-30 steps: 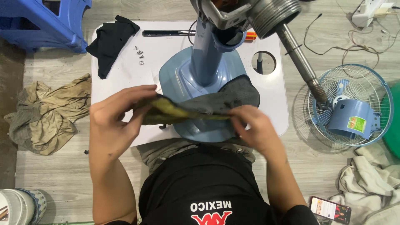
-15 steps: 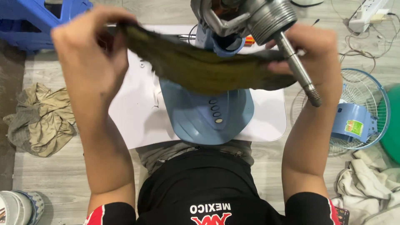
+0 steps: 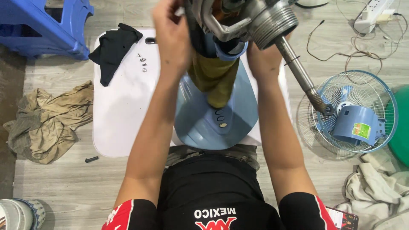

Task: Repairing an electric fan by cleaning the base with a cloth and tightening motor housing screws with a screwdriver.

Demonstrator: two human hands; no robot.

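Single head-worn camera, aimed almost straight down over the wearer's own torso and forearms. Close range: bare metal fan motor with shaft (image 3: 260, 21) looms large at far edge. Frame spans blue plastic stool (image 3: 42, 25) far left to round blue wire fan grille (image 3: 375, 98) right. No second view.

Small rectangular green-and-yellow label (image 3: 361, 130) on blue fan housing (image 3: 355, 125), right side; phone w/ lit reddish screen (image 3: 343, 219) on floor, near right corner.

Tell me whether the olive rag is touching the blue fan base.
Touching. The head view shows the olive rag hanging down the stand, its lower end resting on the blue fan base, with no gap visible between them.
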